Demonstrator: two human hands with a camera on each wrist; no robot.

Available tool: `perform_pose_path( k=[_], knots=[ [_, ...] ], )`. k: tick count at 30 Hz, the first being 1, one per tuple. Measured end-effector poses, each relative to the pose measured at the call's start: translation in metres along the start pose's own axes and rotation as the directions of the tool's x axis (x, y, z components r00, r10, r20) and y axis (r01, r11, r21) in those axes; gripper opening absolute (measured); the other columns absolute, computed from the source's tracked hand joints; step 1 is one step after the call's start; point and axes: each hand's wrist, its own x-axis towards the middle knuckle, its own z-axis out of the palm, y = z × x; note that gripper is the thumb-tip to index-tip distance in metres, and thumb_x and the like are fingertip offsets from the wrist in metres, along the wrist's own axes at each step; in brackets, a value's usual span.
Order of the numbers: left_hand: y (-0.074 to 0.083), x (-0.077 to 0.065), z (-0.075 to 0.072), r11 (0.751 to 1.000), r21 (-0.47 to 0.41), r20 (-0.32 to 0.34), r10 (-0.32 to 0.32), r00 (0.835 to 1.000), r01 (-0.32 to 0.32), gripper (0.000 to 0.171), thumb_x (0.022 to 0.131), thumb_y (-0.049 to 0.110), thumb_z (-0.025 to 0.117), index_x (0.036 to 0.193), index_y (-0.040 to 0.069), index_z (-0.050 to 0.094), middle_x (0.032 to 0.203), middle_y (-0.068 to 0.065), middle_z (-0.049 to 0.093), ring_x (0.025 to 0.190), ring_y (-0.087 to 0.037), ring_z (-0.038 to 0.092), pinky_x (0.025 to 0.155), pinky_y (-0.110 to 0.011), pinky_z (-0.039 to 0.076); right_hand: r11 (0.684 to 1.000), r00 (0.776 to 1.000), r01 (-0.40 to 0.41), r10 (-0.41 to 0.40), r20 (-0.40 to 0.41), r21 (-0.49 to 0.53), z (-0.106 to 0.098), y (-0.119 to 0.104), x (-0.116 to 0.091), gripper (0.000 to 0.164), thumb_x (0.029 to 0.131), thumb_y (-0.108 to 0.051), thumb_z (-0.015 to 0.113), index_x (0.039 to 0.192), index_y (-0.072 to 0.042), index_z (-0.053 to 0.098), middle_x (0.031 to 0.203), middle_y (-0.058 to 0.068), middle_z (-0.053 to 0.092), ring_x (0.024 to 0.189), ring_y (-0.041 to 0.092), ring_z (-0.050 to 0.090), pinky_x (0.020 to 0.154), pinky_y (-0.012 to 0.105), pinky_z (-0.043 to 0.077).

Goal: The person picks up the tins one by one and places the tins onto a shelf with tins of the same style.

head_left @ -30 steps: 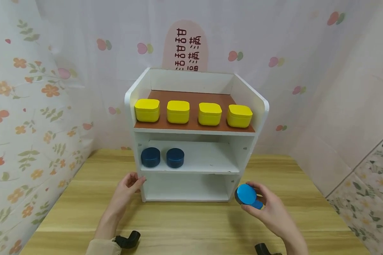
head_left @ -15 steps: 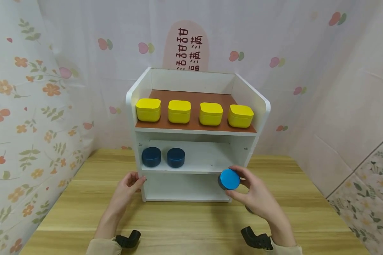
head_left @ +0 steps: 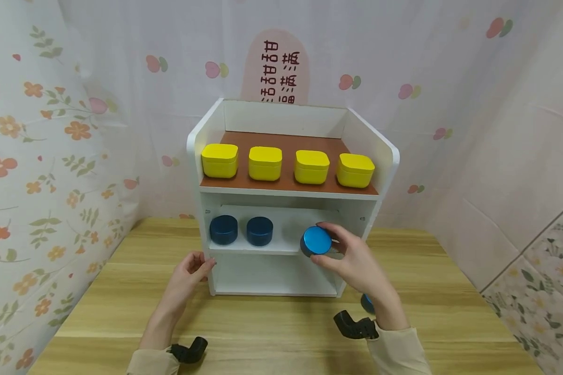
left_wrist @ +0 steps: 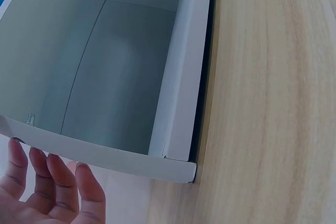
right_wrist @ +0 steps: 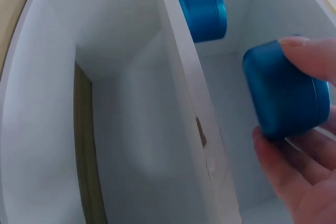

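Note:
In the head view my right hand grips a round blue lidded tin by its side, thumb in front and fingers behind, before the right part of the middle shelf. The right wrist view shows the thumb on one side of the tin and fingers on the other. Two matching tins, one at far left and one beside it, stand on that shelf. My left hand touches the left side panel of the white shelf unit with relaxed fingers; the fingertips lie along the panel's edge.
Several yellow square boxes stand in a row on the brown top shelf. Another blue object lies on the wooden table, partly hidden by the right forearm. A printed curtain hangs behind.
My right hand has carried the tin left and up from beside the unit to the middle shelf, exposing part of the blue object on the table. The left hand stays at the side panel.

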Motion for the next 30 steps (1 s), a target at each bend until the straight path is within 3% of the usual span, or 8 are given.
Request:
perform_pose_path(
  k=[14,30],
  knots=[
    [0.001,0.001,0.0,1.0,-0.002,0.01,-0.016,1.0,0.017,0.035,0.096,0.028,0.065,0.109,-0.001,0.049,0.102,-0.009,0.054,0.094,-0.019,0.05,0.084,-0.035,0.046,1.0,0.999,-0.021,0.021,0.03,-0.023,0.019,-0.004,0.034,0.063,0.082,-0.019,0.081,0.137,-0.004,0.053,0.135,0.014,0.054,0.115,0.028,0.057,0.094,0.041,0.048],
    [0.0,0.0,0.0,1.0,-0.005,0.002,-0.01,1.0,0.01,0.034,0.096,0.027,0.065,0.108,-0.001,0.05,0.102,-0.009,0.054,0.095,-0.019,0.05,0.084,-0.035,0.046,0.993,0.994,-0.091,0.095,0.056,-0.07,0.029,-0.003,0.045,0.066,0.084,-0.024,0.079,0.14,-0.007,0.05,0.137,0.015,0.053,0.111,0.03,0.059,0.093,0.043,0.049]
  ],
)
